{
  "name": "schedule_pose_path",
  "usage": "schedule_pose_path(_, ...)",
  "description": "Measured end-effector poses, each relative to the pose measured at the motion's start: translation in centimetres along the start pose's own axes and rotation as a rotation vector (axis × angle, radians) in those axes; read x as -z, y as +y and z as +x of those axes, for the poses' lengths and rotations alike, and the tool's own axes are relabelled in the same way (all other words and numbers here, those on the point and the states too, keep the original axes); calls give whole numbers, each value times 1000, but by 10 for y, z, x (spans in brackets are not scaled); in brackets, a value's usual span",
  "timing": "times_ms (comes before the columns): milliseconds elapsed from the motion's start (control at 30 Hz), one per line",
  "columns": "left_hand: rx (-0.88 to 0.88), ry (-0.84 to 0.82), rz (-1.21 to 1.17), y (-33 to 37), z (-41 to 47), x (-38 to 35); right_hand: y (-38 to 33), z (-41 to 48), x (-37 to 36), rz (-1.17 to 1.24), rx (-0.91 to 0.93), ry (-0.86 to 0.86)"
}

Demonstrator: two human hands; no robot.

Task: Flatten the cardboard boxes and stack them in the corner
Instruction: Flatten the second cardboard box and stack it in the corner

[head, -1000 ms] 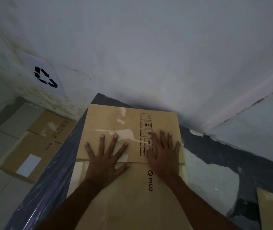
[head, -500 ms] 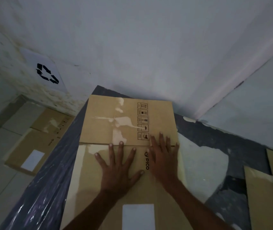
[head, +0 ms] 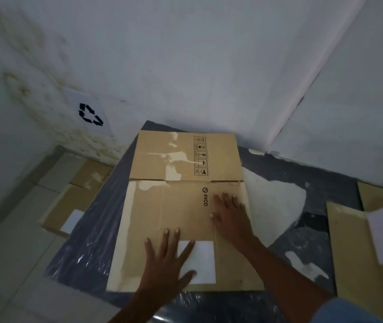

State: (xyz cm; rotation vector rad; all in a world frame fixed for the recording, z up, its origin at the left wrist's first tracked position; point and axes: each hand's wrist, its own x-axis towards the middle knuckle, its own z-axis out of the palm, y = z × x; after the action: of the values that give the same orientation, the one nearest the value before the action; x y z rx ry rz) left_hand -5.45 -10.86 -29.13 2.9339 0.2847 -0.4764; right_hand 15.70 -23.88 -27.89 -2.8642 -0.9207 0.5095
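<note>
Both hands slid back along the flattened box (head: 181,206), left hand (head: 166,259) and right hand (head: 231,220) fingers spread flat

The flat brown cardboard box (head: 181,206) looks dull and papery, with pale torn patches and a smooth white paper label (head: 205,262). Under it lies a dark shiny plastic sheet (head: 88,248), crinkly and wet-looking. The white painted wall (head: 185,66) is rough, stained and flaking low down.
</note>
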Motion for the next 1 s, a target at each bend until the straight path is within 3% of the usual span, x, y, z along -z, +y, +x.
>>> schedule_pose_path(167,-142,-42,99,-22,-30,-9,-7,-103,-54,-20,109,71)
schedule_pose_path(333,-130,-66,80,-25,-41,-6,-13,-147,-66,-72,46,-2)
schedule_pose_path(667,-207,-131,197,-23,-102,-23,-24,-216,-86,-83,100,-111)
schedule_pose_path(867,-209,-95,203,-14,-128,-22,-42,-242,-97,-112,52,-144)
schedule_pose_path(1000,-254,25,233,-20,-143,1,-53,-249,-75,-176,123,-70)
